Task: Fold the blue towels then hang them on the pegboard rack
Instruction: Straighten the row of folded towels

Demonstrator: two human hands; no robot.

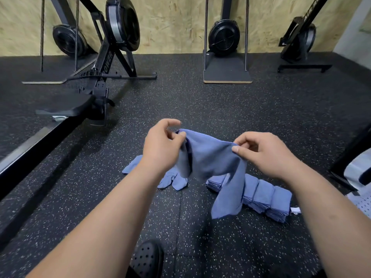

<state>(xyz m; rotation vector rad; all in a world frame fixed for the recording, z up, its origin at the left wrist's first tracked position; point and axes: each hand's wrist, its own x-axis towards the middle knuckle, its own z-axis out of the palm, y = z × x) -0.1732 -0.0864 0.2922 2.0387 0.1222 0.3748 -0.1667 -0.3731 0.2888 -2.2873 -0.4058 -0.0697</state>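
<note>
Blue towel (210, 157) is up in the air, held betw both hands over the floor (261, 109), roughly mid-room. Top edge runs L-R, dipping a bit toward the R side. The rest hangs bunched, w/ a long tail dropping down and ending in a corner in front of the folded stack (267, 199).

Left hand (162, 145): thumb + fingers pinching the towel's L corner, wrist bent, back of hand facing the person, index finger lifted off the cloth. Right hand (263, 151): thumb and curled fingers pinching the R end of the top edge, knuckles up. Both forearms out fwd, hands apart w/ the towel spanning the gap.

The stack sits on the floor as a row of folded blue towels, running L-R. Loose towels (172, 181) lie crumpled on the floor under the left hand; looks like 2-3, hard to count.

Rowing machine (104, 63) far L, black clog (146, 257) near bottom edge.
</note>
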